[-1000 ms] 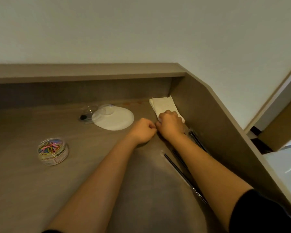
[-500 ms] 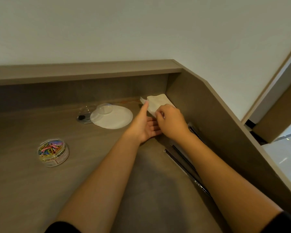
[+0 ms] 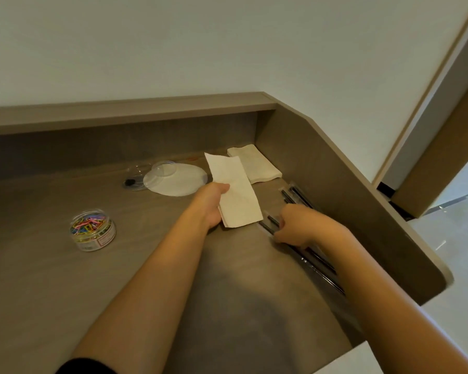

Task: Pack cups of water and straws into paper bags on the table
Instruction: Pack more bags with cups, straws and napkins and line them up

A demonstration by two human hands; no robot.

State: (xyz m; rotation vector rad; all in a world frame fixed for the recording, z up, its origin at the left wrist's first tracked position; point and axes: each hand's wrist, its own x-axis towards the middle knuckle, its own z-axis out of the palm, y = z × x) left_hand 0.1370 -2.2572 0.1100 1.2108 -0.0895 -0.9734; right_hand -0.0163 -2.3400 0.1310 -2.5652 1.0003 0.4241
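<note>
Straws (image 3: pixel 305 249) lying along right wall, right hand (image 3: pixel 299 225) pinching one, left hand (image 3: pixel 211 205) pinching napkin (image 3: pixel 234 190)

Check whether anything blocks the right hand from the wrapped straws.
Nothing visible does. The right hand is already on the wrapped straws by the side wall; the napkin in the left hand is off to the side.

place: shop service counter | cues: raised counter ledge (image 3: pixel 130 109), napkin stack (image 3: pixel 257 164), wrapped straws (image 3: pixel 297 194)

Black wrapped straws (image 3: pixel 305 248) lie bundled along the table's (image 3: pixel 119 265) right wall
</note>
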